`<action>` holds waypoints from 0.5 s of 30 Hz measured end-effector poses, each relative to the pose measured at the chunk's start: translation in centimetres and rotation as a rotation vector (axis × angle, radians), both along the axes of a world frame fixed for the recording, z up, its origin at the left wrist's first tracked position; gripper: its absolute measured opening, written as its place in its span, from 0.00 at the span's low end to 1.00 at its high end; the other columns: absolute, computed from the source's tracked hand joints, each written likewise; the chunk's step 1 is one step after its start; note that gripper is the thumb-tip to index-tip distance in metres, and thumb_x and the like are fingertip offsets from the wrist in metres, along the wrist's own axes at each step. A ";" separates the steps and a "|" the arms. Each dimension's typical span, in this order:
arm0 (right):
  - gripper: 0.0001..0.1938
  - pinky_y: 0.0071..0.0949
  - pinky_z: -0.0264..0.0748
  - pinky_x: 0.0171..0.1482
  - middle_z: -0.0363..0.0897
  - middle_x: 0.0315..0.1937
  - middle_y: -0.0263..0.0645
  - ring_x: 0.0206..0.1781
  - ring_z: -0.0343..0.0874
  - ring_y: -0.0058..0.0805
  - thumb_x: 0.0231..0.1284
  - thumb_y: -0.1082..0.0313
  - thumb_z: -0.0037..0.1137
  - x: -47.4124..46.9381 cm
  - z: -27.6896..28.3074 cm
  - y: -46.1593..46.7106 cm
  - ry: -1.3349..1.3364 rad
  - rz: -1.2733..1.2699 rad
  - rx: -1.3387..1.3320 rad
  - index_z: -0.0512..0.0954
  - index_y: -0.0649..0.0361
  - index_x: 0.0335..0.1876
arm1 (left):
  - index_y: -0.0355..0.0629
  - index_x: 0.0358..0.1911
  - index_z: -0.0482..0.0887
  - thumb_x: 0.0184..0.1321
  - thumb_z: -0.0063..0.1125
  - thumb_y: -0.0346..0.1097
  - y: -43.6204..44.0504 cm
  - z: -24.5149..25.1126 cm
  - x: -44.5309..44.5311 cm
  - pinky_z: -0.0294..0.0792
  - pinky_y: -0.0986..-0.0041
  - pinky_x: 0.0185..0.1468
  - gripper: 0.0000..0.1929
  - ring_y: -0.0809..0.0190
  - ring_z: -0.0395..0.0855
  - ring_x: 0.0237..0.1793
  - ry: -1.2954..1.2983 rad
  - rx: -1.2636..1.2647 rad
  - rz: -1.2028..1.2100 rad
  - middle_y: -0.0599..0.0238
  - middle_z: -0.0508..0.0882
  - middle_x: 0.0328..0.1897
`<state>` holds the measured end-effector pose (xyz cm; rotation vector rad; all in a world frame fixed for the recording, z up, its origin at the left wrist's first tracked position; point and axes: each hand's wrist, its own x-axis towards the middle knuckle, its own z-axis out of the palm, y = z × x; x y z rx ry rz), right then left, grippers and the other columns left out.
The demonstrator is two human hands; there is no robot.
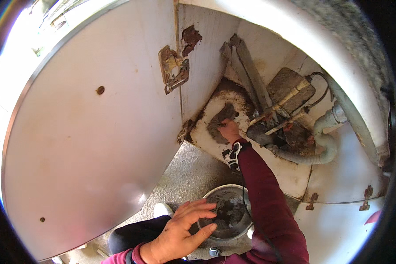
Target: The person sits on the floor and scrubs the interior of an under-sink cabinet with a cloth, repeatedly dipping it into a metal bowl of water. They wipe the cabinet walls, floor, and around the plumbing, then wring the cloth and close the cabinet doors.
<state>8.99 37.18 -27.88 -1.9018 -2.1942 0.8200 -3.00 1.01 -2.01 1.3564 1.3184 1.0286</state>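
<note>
Deep inside a low white sink cabinet, my right hand [230,130] holds a wet grey-brown rag [227,113] flat against the stained cabinet floor [203,133]. The rag is partly covered by my fingers. A device with white straps [231,155] is on my right wrist, and a cable runs from it down along the sleeve. My left hand [184,227] hovers with nothing in it, fingers apart, at the near left rim of a round basin [242,235]. Dark, dirty water [229,209] fills part of the basin.
A white cabinet door [95,142] stands open at left on rusty hinges [174,69]. A grey corrugated drain hose [328,145], two pale pipes [277,105] and long grey strips [247,72] crowd the cabinet's right and back. Another white panel [343,224] lies at lower right.
</note>
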 end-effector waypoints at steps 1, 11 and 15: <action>0.24 0.36 0.74 0.53 0.79 0.51 0.52 0.51 0.79 0.43 0.53 0.58 0.63 -0.4 1.4 -1.3 0.184 -0.087 -0.065 0.78 0.64 0.54 | 0.41 0.47 0.80 0.59 0.63 0.29 -0.2 0.1 0.2 0.61 0.58 0.67 0.13 0.48 0.69 0.66 -0.010 0.004 -0.010 0.57 0.79 0.59; 0.22 0.28 0.67 0.60 0.74 0.55 0.40 0.57 0.71 0.31 0.55 0.71 0.60 -9.4 21.6 0.6 1.460 0.118 0.727 0.73 0.67 0.57 | 0.42 0.47 0.80 0.60 0.62 0.30 -0.6 0.3 0.0 0.61 0.59 0.67 0.12 0.49 0.70 0.66 -0.018 0.057 -0.015 0.58 0.80 0.59; 0.21 0.32 0.69 0.58 0.78 0.51 0.45 0.54 0.75 0.37 0.52 0.71 0.60 -9.6 14.5 0.7 1.089 -0.115 0.579 0.75 0.66 0.54 | 0.42 0.46 0.81 0.60 0.62 0.30 -0.5 0.1 0.0 0.61 0.59 0.68 0.11 0.50 0.70 0.66 -0.106 0.028 0.044 0.58 0.80 0.58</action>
